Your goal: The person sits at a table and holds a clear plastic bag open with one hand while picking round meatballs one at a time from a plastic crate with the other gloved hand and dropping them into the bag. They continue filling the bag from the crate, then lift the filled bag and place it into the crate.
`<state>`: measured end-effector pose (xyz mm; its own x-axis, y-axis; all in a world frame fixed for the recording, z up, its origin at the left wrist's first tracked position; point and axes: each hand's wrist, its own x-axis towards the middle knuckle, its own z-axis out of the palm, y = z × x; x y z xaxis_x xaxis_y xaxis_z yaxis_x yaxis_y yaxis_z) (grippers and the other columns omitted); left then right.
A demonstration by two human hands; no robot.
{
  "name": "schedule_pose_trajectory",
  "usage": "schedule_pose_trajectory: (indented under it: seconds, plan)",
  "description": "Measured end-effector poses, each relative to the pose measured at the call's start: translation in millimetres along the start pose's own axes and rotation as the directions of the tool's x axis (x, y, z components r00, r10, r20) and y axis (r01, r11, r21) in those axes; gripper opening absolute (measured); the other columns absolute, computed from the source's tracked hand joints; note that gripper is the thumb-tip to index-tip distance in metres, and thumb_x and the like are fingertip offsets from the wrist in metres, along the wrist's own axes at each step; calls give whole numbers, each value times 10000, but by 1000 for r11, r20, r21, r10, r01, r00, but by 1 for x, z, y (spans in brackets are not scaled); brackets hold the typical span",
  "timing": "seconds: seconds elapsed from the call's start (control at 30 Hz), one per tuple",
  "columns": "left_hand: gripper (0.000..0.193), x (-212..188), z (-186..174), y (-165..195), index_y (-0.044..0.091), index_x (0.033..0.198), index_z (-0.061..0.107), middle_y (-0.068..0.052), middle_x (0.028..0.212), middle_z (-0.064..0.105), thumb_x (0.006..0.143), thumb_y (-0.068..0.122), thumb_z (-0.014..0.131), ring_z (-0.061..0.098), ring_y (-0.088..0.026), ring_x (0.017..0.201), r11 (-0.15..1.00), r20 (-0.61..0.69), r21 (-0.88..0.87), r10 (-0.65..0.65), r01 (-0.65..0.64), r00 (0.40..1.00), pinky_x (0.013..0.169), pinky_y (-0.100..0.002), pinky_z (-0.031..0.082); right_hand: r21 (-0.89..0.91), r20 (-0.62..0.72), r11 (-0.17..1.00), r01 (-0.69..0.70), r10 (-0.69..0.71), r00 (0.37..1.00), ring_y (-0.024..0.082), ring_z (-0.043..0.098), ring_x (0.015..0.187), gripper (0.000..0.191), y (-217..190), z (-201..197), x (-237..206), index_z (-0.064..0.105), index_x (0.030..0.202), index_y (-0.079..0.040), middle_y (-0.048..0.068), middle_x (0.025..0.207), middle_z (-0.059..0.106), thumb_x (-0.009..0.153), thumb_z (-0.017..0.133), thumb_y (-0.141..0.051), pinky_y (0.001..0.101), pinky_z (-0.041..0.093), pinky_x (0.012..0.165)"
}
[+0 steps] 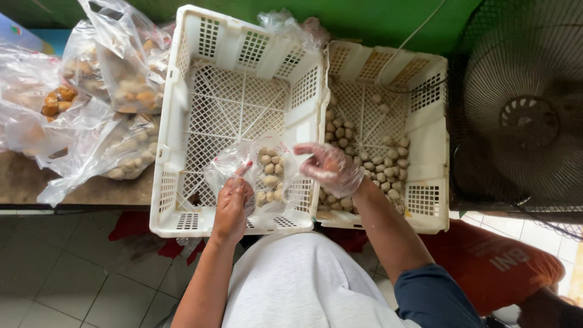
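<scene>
Head view, looking down over two white plastic crates set side by side on a wooden tabletop [24, 179].

Left hand [232, 206]: bare, fingers pressed together, pinching the near rim of a small clear plastic bag [267, 173]. The bag hangs open over the near right corner of the left crate [200, 121] and holds a cluster of pale round meatballs [269, 176]. The left crate shows nothing else inside.

Right hand [331, 167]: covered by a thin clear glove, fingers loosely spread and curled, holding nothing visible. It hovers above the shared wall between the crates, just beside the bag mouth.

Right crate [425, 121]: loose meatballs [370, 164] lie scattered across its floor, densest toward the near left corner.

Far left edge of the tabletop: several filled clear bags [109, 79] piled up, holding browner fried pieces. A black fan grille [522, 109] stands right of the crates.
</scene>
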<state>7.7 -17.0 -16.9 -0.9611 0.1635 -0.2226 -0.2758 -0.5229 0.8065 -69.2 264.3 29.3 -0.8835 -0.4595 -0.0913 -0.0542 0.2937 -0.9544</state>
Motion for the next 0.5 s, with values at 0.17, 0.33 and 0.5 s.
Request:
schedule_pose_trajectory:
  seconds: [0.17, 0.33, 0.5]
  plan:
    - [569, -1, 8, 7, -9, 1561, 373, 57, 733, 400, 1084, 287, 467, 323, -19, 556, 1000, 24, -19, -7, 8, 1000, 464, -189, 271, -297, -532, 883, -362, 162, 831, 254, 706, 977, 219, 49, -71, 26, 662, 1195, -24, 155, 1086, 743, 1012, 631, -140, 421, 600, 883]
    - [568, 1, 6, 5, -14, 1557, 383, 60, 732, 390, 1083, 289, 466, 322, -20, 562, 1000, 34, -15, 4, -3, 999, 465, -191, 268, -587, -438, 576, -569, 365, 822, 340, 666, 1095, 377, 112, -79, 36, 651, 1318, -136, 134, 1270, 684, 959, 570, -56, 462, 553, 937]
    - [560, 3, 5, 5, -4, 1556, 399, 67, 728, 372, 1089, 297, 462, 314, -17, 568, 1000, 37, 4, -6, 6, 999, 466, -189, 263, -511, -516, 615, -600, 338, 787, 389, 643, 1125, 223, 129, -77, 41, 709, 1221, -91, 202, 1273, 663, 1053, 609, -200, 492, 535, 951]
